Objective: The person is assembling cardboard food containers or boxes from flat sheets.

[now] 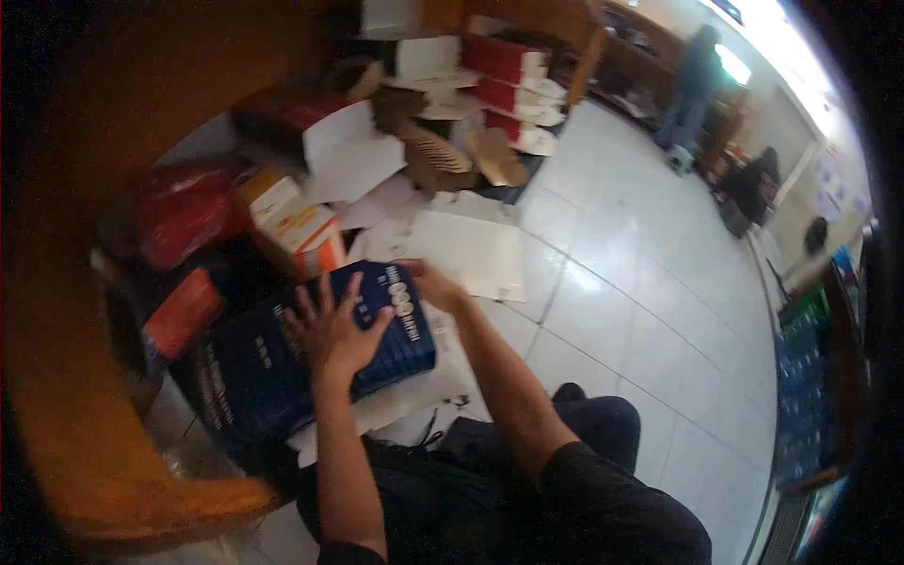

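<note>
A large dark blue package [264, 377] with pale print lies slanted in front of me, partly over white sheets. On its top face, my left hand [339, 330] rests with fingers spread, holding nothing. At the package's far right corner is my right hand [430, 285], its fingers bent in around the edge and partly hidden there. A white and orange box [292, 221] stands just beyond the package. Next to its left part sits an orange-red block-shaped item [185, 313].
A brown wooden edge [141, 513] curves along the left. Beyond the package are a red plastic-wrapped bundle [184, 212], a white sheet [461, 245], torn cardboard [494, 155] and stacked red-and-white boxes [508, 99]. Tiled floor [612, 301] extends right, toward people [692, 85] in the back and shelving [810, 395].
</note>
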Demonstrator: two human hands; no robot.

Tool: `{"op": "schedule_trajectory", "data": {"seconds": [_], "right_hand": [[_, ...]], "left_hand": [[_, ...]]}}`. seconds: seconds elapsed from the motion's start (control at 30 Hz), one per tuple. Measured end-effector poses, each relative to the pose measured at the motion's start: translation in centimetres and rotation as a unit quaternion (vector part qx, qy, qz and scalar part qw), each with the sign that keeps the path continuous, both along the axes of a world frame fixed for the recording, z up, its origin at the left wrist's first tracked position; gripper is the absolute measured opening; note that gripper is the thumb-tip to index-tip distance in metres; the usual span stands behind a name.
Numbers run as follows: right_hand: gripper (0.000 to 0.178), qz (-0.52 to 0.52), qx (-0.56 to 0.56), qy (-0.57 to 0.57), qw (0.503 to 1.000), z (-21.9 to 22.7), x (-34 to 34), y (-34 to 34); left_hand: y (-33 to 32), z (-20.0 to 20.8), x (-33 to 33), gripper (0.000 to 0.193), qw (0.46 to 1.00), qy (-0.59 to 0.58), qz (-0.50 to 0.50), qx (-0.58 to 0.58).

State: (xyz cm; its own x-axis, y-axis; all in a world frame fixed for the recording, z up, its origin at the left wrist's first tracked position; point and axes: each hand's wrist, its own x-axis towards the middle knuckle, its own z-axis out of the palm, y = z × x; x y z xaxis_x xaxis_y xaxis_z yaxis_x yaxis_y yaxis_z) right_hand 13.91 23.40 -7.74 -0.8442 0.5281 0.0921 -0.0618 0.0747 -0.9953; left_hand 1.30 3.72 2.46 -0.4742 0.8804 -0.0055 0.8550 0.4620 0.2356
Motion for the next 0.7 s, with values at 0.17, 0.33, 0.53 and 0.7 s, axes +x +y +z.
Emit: {"op": "schedule_trajectory", "data": {"seconds": [0.17,0.33,0.53,0.7], "right_hand": [[0.035,0.043,-0.066,-0.016,0.997,0.8,-0.1,0.3],[0.031,0.011,-0.060,-0.014,0.998,0.5,0.1,0.3],[0.034,0.011,-0.097,-0.050,0.994,0.8,0.1,0.3],[0.031,-0.033,0.189,-0.053,0.980,2.4,-1.3,0.0]], "left_hand": [[0.1,-0.9,-0.4,0.082,1.000,-0.001,-0.006,0.003],[0.0,-1.2,-0.5,0.082,0.999,-0.019,0.000,0.025],[-0.2,-1.1,-0.6,0.080,0.999,-0.011,-0.012,0.029],[0.1,-1.4,-0.5,0.082,0.999,0.006,-0.011,0.030]]}}
